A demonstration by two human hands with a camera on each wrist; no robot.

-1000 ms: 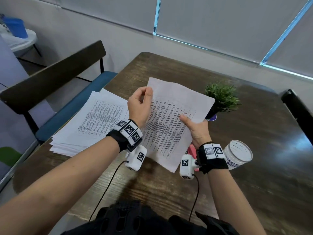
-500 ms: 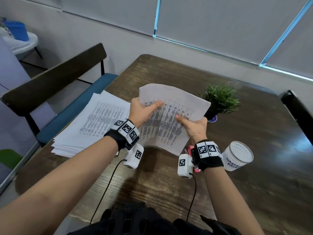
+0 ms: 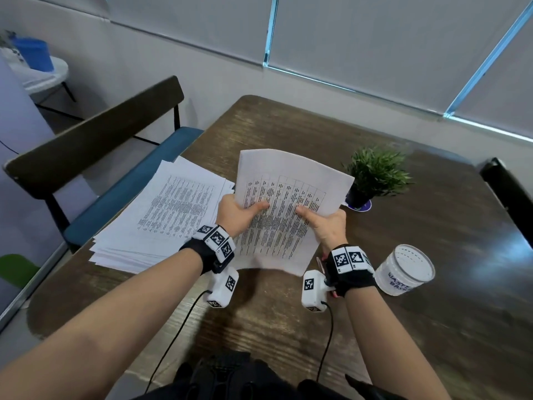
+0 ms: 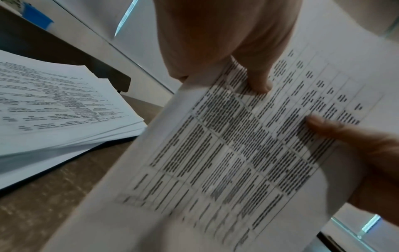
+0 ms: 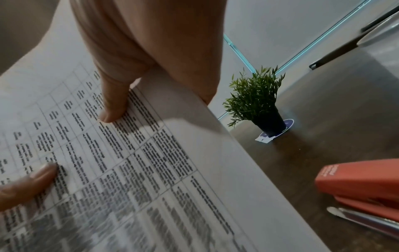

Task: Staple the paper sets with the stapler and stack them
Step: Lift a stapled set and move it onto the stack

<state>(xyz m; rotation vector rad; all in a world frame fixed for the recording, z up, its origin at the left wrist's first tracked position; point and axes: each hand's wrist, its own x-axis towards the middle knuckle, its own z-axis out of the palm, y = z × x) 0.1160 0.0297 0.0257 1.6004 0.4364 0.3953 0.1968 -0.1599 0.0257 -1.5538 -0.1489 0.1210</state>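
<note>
At table centre: paper set (image 3: 291,203) held up off the table (image 3: 288,125), tilted toward the head camera, printed grid facing the person
Left hand: left hand (image 3: 235,216) grips the 9 o'clock edge of the set; thumb (image 4: 259,80) lies across the printed face, remaining fingers hidden behind the sheets
Right hand: right hand (image 3: 326,223) grips the 3 o'clock edge; thumb (image 5: 114,104) presses on the printed face, remaining fingers behind the sheets
Set condition: sheets bowed, top edge curling away at 12 o'clock; lower corner hangs near the right wrist
Loose stack: paper stack (image 3: 161,215) lies flat on the table at 9 o'clock of the held set, edges fanned, apart from both hands
Stapler: red stapler (image 5: 362,185) lies on the table at 4 o'clock of the set, untouched; in the head view it is mostly hidden behind the right wrist
Other items: potted plant (image 3: 375,174) at 2 o'clock of the set; white tub (image 3: 403,269) at 4 o'clock, beside the right wrist; bench (image 3: 95,145) at 10 o'clock along the table edge
Change from 1.0 s ago: left hand has dropped from the top corner to the mid side edge; both thumbs now lie inward on the face; set raised more upright and squared between the hands
</note>
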